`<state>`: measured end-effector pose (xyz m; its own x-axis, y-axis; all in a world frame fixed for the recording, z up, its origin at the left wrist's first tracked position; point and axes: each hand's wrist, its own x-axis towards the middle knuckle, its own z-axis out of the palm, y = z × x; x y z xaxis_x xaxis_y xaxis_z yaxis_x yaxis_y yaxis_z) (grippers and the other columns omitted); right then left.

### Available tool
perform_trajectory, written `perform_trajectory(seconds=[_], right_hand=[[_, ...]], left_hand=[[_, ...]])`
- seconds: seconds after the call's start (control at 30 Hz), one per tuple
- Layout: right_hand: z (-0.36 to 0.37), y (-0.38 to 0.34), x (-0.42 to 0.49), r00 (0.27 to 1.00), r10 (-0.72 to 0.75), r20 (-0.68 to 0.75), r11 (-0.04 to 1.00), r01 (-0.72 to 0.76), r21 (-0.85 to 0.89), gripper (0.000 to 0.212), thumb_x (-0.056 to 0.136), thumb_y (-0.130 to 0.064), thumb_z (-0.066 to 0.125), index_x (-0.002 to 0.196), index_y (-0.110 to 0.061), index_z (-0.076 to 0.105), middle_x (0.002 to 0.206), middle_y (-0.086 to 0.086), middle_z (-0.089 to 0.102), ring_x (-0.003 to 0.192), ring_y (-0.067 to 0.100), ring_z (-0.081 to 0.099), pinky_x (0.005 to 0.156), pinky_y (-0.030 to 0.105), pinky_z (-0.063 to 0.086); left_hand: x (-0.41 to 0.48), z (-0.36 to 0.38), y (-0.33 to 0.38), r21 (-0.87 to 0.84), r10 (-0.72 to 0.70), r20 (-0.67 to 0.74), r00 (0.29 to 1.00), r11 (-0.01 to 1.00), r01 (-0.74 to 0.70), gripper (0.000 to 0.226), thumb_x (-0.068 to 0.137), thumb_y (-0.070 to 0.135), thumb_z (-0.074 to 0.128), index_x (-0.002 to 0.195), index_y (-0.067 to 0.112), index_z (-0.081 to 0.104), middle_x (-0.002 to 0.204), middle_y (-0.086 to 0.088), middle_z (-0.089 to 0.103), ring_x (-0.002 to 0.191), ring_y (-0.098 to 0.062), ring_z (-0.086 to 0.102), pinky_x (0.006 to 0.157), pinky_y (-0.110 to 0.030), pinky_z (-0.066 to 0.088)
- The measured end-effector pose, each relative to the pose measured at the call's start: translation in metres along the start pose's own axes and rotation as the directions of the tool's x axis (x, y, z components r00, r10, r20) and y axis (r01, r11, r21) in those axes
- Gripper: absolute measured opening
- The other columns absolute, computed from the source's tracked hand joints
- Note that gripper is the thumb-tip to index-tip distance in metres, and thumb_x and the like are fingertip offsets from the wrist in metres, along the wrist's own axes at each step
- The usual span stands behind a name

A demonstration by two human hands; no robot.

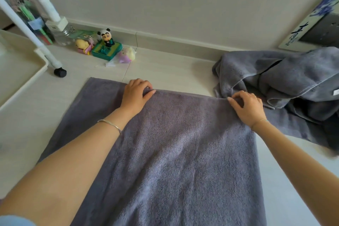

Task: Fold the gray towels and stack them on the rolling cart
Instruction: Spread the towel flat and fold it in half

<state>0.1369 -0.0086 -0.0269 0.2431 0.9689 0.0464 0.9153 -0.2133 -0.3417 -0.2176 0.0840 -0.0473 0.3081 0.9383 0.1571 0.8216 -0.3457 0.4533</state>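
Floor (174, 68) | flat towel (183, 152) 1 | towel heap (286, 79) 1 | left hand (136, 93), right hand (247, 108)

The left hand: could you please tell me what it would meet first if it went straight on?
The left hand grips the far edge of the towel; beyond lies bare floor, then probably the skirting board; depth is unclear.

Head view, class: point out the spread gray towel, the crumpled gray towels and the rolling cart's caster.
spread gray towel (174, 152), head view, its flat middle.
crumpled gray towels (286, 79), head view, the upper folds.
rolling cart's caster (60, 72), head view, the black wheel.
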Motion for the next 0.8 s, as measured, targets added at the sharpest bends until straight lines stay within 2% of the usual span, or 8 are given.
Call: perform_trajectory(seconds=[0.1,0.27,0.37,0.47,0.53,0.67,0.73,0.8], right_hand=[[0.004,0.003,-0.004,0.999,0.002,-0.048,1.000,-0.003,-0.029,0.024,0.091,-0.037,0.056,0.088,-0.013,0.059,0.092,0.008,0.064,0.094,0.031,0.051,0.090,0.038,0.030],[0.006,0.007,-0.004,0.995,-0.053,-0.087,0.998,0.049,-0.046,0.025,0.091,-0.033,0.058,0.081,-0.011,0.054,0.076,0.009,0.060,0.081,0.032,0.054,0.089,0.036,0.027],[0.007,0.012,-0.002,0.982,-0.139,-0.125,0.988,0.128,-0.087,0.032,0.093,-0.036,0.052,0.078,-0.008,0.051,0.066,0.014,0.061,0.069,0.037,0.057,0.082,0.038,0.033],[0.009,0.012,-0.002,0.972,-0.144,-0.184,0.989,0.133,-0.068,0.031,0.094,-0.033,0.051,0.078,-0.006,0.048,0.056,0.018,0.059,0.055,0.040,0.054,0.075,0.040,0.040],[0.014,0.010,0.002,0.975,-0.144,-0.172,0.985,0.123,-0.125,0.028,0.093,-0.027,0.055,0.076,-0.007,0.048,0.060,0.021,0.061,0.057,0.041,0.055,0.073,0.041,0.039],[0.015,-0.001,0.006,0.988,-0.018,-0.153,0.990,-0.004,-0.144,0.021,0.091,-0.025,0.058,0.083,-0.008,0.048,0.080,0.019,0.061,0.079,0.038,0.056,0.081,0.041,0.032],[0.013,-0.014,-0.005,0.971,0.008,-0.238,0.993,-0.036,-0.114,0.019,0.089,-0.022,0.058,0.097,-0.006,0.054,0.097,0.015,0.058,0.093,0.035,0.052,0.087,0.041,0.031],[0.012,-0.040,-0.025,0.949,0.010,-0.314,1.000,-0.011,-0.002,0.020,0.091,-0.020,0.056,0.105,-0.007,0.057,0.109,0.011,0.058,0.102,0.032,0.051,0.093,0.039,0.031]], left_hand=[[0.006,-0.007,0.001,-0.023,0.051,0.077,0.996,0.999,-0.050,0.017,0.091,0.032,0.058,0.092,0.015,0.057,0.095,0.000,0.061,0.094,-0.025,0.050,0.079,-0.035,0.035],[0.009,-0.015,0.007,-0.116,0.091,0.088,0.992,0.990,-0.081,0.023,0.088,0.037,0.063,0.098,0.018,0.055,0.089,0.003,0.060,0.089,-0.019,0.053,0.084,-0.035,0.034],[0.013,-0.020,0.010,-0.054,0.137,0.080,0.987,0.990,-0.133,0.020,0.091,0.036,0.058,0.095,0.016,0.057,0.087,-0.001,0.062,0.088,-0.023,0.051,0.084,-0.036,0.033],[0.018,-0.017,0.017,0.056,0.170,0.035,0.985,0.984,-0.172,0.018,0.096,0.031,0.050,0.097,0.014,0.054,0.079,-0.004,0.059,0.081,-0.028,0.054,0.082,-0.037,0.034],[0.020,-0.008,0.021,0.153,0.107,0.059,0.992,0.981,-0.115,0.017,0.097,0.030,0.048,0.099,0.013,0.053,0.078,-0.004,0.059,0.085,-0.030,0.054,0.082,-0.037,0.034],[0.022,0.008,0.030,0.294,-0.018,0.012,1.000,0.956,0.014,0.016,0.094,0.028,0.053,0.101,0.014,0.053,0.101,-0.009,0.060,0.099,-0.030,0.050,0.085,-0.036,0.033],[0.008,0.007,0.032,0.250,-0.009,-0.093,0.996,0.968,0.032,0.020,0.091,0.024,0.056,0.107,0.012,0.055,0.109,-0.010,0.058,0.104,-0.030,0.050,0.089,-0.038,0.034],[-0.020,0.002,0.034,0.176,0.061,-0.196,0.979,0.984,-0.027,0.022,0.091,0.023,0.054,0.110,0.012,0.057,0.112,-0.010,0.058,0.103,-0.030,0.051,0.087,-0.037,0.035]])
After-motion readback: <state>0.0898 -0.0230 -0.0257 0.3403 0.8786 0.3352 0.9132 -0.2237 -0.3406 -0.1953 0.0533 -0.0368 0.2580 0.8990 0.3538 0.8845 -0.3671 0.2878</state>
